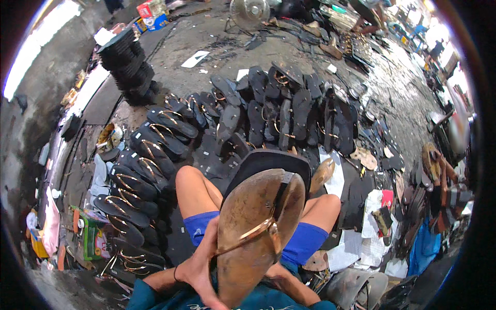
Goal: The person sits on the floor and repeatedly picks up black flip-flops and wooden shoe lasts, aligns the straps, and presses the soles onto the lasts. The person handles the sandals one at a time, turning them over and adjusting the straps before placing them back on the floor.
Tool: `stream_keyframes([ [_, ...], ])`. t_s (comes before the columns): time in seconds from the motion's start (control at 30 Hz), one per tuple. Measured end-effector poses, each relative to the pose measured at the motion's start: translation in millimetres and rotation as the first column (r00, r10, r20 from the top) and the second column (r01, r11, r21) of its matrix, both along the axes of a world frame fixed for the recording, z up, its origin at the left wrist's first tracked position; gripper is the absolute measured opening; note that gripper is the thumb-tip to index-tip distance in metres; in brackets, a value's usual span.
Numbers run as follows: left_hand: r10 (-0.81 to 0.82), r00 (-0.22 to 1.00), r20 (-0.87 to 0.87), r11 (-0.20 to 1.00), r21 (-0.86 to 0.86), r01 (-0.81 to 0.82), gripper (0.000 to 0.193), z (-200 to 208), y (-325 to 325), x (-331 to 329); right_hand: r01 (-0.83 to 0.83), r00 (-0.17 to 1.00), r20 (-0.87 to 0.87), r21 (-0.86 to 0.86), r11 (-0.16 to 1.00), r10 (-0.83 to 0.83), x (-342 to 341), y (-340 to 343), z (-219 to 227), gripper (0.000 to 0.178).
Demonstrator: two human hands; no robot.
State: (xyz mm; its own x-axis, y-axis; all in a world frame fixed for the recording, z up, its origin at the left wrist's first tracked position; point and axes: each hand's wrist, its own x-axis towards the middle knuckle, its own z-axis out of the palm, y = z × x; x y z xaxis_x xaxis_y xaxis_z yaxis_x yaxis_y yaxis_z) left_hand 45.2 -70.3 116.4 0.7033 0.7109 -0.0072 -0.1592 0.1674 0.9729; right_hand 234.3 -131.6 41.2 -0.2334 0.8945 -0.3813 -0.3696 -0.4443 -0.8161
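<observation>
A worn wooden shoe last (248, 201) is held up over my lap, with a dark slot at its toe end. A shiny gold sandal strap (252, 231) runs across it. Beyond its toe end shows a black sole (266, 157), partly hidden by the last. My left hand (202, 266) is closed round the last's left side near the narrow end. My right hand (278, 274) reaches behind the lower right of the last, its fingers hidden.
Black sandals with gold straps (150, 157) curve in rows at the left; more sandals (301, 113) lie ahead. A stack of black soles (125, 64) stands far left. Paper sheets (361, 250) lie at the right. A fan (250, 13) stands at the back. Another person's hand (442, 163) shows far right.
</observation>
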Motion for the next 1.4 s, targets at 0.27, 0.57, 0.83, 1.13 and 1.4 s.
stream_keyframes([
  [0.27,0.453,0.743,-0.492,0.616,0.775,0.138,0.048,2.4,42.1,32.2,0.436,0.703,-0.613,-0.03,0.9,-0.361,17.0,-9.1,-21.6,0.102],
  [0.57,-0.153,0.94,-0.304,0.967,-0.241,0.08,0.037,-40.5,-26.7,22.3,0.518,0.641,-0.472,-0.315,0.795,-0.605,24.2,-39.3,22.2,0.095],
  [0.83,-0.268,0.946,-0.182,0.791,-0.602,0.108,0.036,-40.2,-40.9,-5.7,0.524,0.512,-0.628,-0.312,0.793,-0.586,21.8,-77.5,0.6,0.091],
  [1.13,-0.108,0.946,-0.307,0.718,-0.682,-0.139,0.081,-100.7,2.8,26.4,0.29,0.763,-0.58,-0.085,0.953,-0.284,30.8,-25.6,-14.7,0.094],
  [1.4,0.455,0.848,0.272,0.545,-0.838,-0.023,0.087,-160.7,28.2,-3.3,-0.071,0.885,0.464,0.053,0.996,0.039,-1.6,18.6,-57.5,0.09],
])
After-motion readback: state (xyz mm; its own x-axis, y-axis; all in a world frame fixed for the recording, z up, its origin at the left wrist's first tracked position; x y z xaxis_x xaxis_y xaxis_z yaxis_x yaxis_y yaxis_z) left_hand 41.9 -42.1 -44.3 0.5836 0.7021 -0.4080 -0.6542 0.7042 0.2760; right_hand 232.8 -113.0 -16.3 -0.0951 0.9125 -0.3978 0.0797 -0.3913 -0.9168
